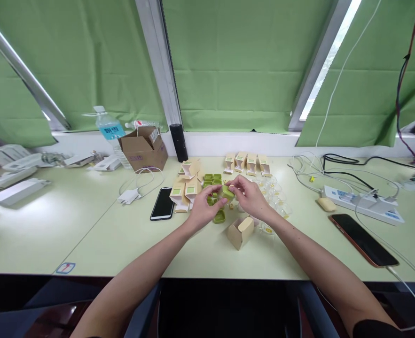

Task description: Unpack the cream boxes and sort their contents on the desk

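Note:
My left hand (pixel 206 206) is closed on a small green square container (pixel 227 192), held above the table. The fingers of my right hand (pixel 251 196) pinch at the container's right side; whether they hold a separate small piece is too small to tell. Beneath and behind my hands lie several similar green square trays (pixel 219 217), partly covered by my fingers. An open cardboard box (pixel 240 233) lies tilted in front of my hands. Clear plastic pieces (pixel 279 202) with yellow spots are scattered to the right of my right hand.
Small cartons with green windows (pixel 180 191) are piled on the left; several more cartons (pixel 251 163) stand in a row behind. A black phone (pixel 162 203), brown box (pixel 144 149) and black cylinder (pixel 178 142) sit left. A power strip (pixel 362 205) and another phone (pixel 364 240) lie right.

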`<action>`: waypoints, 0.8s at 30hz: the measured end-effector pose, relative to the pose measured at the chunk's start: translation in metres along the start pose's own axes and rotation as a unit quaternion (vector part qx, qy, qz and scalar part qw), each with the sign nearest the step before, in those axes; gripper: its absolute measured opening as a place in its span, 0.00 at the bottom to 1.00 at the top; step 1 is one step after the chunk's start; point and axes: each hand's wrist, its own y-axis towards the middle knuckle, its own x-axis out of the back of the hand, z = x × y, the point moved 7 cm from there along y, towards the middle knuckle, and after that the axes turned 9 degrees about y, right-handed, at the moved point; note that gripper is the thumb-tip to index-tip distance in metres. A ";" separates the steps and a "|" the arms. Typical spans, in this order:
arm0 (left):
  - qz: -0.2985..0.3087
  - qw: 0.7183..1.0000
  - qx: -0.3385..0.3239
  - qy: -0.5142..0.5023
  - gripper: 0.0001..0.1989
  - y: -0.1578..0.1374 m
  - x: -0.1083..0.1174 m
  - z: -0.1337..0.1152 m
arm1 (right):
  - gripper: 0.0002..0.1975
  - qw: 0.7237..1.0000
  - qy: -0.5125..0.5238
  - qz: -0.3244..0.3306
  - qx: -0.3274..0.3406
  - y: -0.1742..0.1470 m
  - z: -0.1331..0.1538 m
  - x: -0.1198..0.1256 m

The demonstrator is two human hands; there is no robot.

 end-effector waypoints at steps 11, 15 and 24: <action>0.017 0.996 -0.077 0.052 0.26 -0.008 -0.002 -0.015 | 0.05 0.999 0.025 -0.017 -0.020 -0.008 -0.015 0.004; -0.019 0.969 -0.212 0.127 0.22 -0.019 0.005 -0.040 | 0.05 0.999 -0.042 0.019 -0.027 -0.009 -0.006 0.011; 0.104 0.884 -0.361 0.279 0.36 -0.074 -0.050 -0.072 | 0.06 0.942 -0.280 0.182 -0.039 -0.018 0.006 0.000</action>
